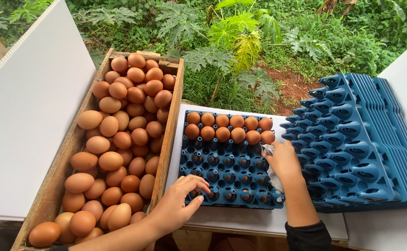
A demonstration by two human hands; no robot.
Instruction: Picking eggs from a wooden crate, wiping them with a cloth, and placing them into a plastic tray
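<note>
Blue egg tray [222, 172], far rows filled with brown eggs [229, 128]; left hand [178, 204] spread on its near edge, right hand [285, 160] pinching a pale cloth [268, 149] at its right side.

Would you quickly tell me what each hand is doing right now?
Left hand: open, fingers resting on the near edge of the blue egg tray, holding nothing.
Right hand: closed on a small pale cloth.

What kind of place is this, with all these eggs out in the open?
Probably an outdoor egg-sorting spot on a small farm. A wooden crate heaped with brown eggs sits beside a blue egg tray, partly filled, with a stack of spare trays alongside. Green plants and red soil lie just behind.
</note>
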